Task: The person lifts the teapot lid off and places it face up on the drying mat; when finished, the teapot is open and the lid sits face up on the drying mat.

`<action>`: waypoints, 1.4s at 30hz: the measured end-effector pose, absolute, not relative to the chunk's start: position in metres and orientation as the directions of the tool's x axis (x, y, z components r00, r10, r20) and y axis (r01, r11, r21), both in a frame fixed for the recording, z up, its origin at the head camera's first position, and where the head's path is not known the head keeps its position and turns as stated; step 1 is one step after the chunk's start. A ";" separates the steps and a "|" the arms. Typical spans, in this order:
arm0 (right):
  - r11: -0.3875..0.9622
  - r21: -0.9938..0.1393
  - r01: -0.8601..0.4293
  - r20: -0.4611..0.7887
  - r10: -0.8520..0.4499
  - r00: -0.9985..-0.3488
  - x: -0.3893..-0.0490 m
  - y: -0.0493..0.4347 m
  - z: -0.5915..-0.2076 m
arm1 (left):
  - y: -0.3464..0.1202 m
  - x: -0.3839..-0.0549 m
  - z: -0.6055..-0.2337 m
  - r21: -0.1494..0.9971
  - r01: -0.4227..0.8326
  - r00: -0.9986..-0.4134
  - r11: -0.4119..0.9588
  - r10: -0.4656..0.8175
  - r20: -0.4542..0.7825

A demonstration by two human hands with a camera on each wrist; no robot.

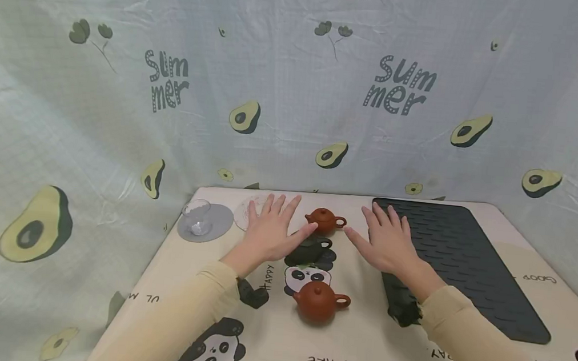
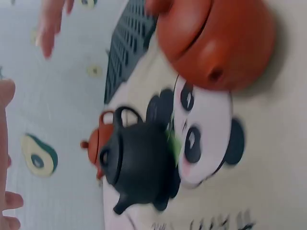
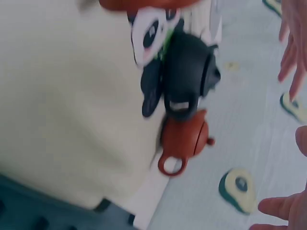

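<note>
Head view: left hand [image 1: 270, 231] with fingers straight and spread apart, near black teapot [image 1: 308, 253]. Right hand [image 1: 389, 244], fingers also straight and apart, near far brown teapot [image 1: 324, 221] and partly in front of black mat [image 1: 467, 265]. Near brown teapot [image 1: 316, 303] stands on table [image 1: 357, 350]; glass cup [image 1: 198, 213] at left on grey coaster [image 1: 220, 225].

Left wrist view: black teapot between two brown teapots; whether it touches far one, cannot tell.

Right wrist view: black teapot just beside far brown teapot, both with lids on.
</note>
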State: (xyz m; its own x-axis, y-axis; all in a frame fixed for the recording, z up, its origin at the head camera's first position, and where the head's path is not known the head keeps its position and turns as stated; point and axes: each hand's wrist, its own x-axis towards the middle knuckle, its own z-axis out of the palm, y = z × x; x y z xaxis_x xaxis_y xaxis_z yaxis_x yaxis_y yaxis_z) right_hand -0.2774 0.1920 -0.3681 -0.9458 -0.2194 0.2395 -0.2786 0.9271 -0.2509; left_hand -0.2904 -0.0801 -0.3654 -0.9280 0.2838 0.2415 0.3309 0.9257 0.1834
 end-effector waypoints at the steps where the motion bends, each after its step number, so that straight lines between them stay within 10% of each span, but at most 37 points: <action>1: 0.921 -0.257 -0.293 0.244 -0.231 -0.942 -0.273 0.190 -0.370 | -0.080 -0.285 -0.367 0.192 0.347 -0.922 0.918 0.296 0.251; 11: 0.826 -0.343 -0.447 0.344 -0.332 -0.878 -0.228 0.165 -0.385 | -0.079 -0.230 -0.398 0.353 0.509 -0.845 0.785 0.377 0.380; 22: 0.787 -0.401 -0.468 0.287 -0.377 -0.880 -0.209 0.147 -0.402 | -0.077 -0.206 -0.438 0.626 0.404 -0.909 0.667 0.218 0.355; 42: 0.819 -0.306 -0.485 0.288 -0.405 -0.868 -0.209 0.126 -0.419 | -0.087 -0.199 -0.474 0.600 0.390 -0.899 0.698 0.148 0.412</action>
State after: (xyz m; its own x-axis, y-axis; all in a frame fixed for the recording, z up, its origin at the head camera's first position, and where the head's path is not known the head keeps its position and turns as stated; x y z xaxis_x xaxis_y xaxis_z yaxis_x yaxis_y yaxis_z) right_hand -0.2094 0.1258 -0.4194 -0.8675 -0.4054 0.2882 -0.4847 0.8194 -0.3062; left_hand -0.1989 -0.0870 -0.4735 -0.8989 0.1484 0.4122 0.3904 0.6982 0.6000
